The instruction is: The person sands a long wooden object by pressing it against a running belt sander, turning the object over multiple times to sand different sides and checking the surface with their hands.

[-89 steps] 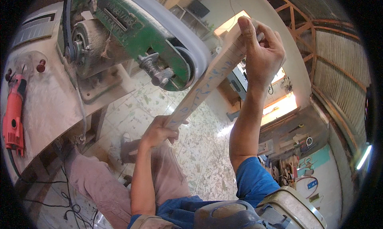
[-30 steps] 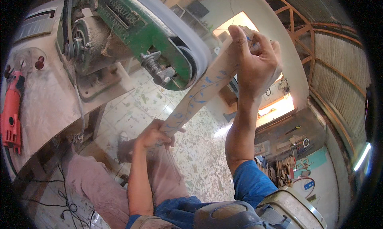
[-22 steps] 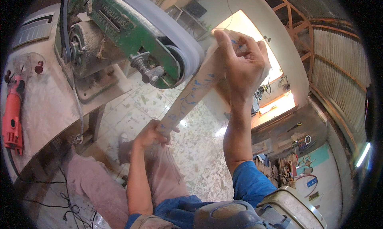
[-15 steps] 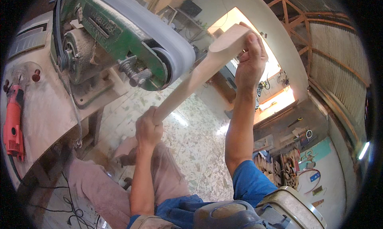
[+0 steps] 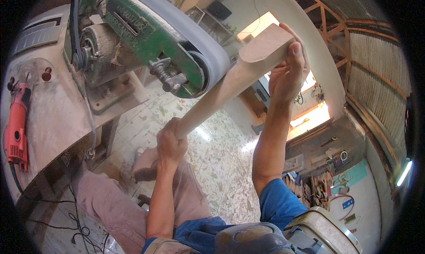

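Observation:
A long pale wooden piece [image 5: 217, 96], slim along its shaft and broad and blocky at the far end, slants up to the right. My left hand [image 5: 171, 141] is closed around its slim near end. At the top, my right hand [image 5: 287, 72] grips the blocky end, with the thumb along its right side and the fingers partly hidden behind. Between the two hands, the shaft lies against or very close to the rounded nose of the belt [image 5: 217, 61] on a green belt sander [image 5: 146, 46]; whether they touch, I cannot tell.
A dusty workbench [image 5: 57, 108] carries the sander, with a red power tool [image 5: 17, 130] at its left edge. Black cables [image 5: 79, 229] lie on the floor below. Stacked wood offcuts [image 5: 316, 190] stand at the right, and my legs [image 5: 115, 201] are beneath my arms.
The sander and bench sit farther right in the view. The wooden piece and both hands have shifted slightly right too, and more of the blocky end's face shows. Both hands keep their grip.

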Motion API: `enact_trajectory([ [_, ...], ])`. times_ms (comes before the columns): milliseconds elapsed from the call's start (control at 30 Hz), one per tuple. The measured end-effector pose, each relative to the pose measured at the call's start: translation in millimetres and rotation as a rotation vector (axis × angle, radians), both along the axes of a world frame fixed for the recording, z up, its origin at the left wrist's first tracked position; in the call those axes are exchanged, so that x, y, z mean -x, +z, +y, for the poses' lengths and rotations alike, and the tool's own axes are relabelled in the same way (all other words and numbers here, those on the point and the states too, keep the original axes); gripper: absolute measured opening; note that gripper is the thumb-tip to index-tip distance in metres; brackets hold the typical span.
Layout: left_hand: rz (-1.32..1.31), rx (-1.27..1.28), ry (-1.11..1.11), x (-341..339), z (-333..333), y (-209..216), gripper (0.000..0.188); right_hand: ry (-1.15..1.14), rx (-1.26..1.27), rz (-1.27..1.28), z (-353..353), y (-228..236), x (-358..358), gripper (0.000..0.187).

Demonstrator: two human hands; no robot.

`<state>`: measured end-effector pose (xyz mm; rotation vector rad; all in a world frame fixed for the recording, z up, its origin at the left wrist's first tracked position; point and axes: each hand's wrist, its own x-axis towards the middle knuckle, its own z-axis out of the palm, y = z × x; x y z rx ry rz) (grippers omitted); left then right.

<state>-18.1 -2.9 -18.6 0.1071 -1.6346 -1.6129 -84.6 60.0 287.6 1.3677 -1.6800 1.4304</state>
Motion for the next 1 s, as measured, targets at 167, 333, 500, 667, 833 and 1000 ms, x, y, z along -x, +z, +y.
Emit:
enact_trajectory([
  [167,-0.016,-0.070,-0.141,-0.9,-1.3,-1.5,0.017,-0.085,-0.041,0.115,-3.3,-4.3,-0.9,0.044],
  [333,0.020,-0.095,-0.208,1.2,-6.4,-3.2,0.016,-0.093,-0.038,0.163,-10.2,-3.0,1.1,0.041],
  [500,-0.011,-0.177,-0.356,3.0,-10.2,-3.2,0.023,-0.178,-0.055,0.230,-15.3,-0.5,-2.9,0.044],
  [667,-0.067,-0.216,-0.464,4.6,-7.5,-12.4,0.030,-0.312,-0.094,0.327,-12.8,-12.5,-3.8,0.044],
  [833,-0.117,-0.235,-0.577,1.9,-14.2,-8.5,0.033,-0.327,-0.091,0.287,-15.3,-17.0,-4.7,0.043],
  [1000,-0.090,-0.276,-0.609,5.9,-8.9,-17.1,0.028,-0.350,-0.114,0.312,-9.3,-24.9,1.6,0.042],
])
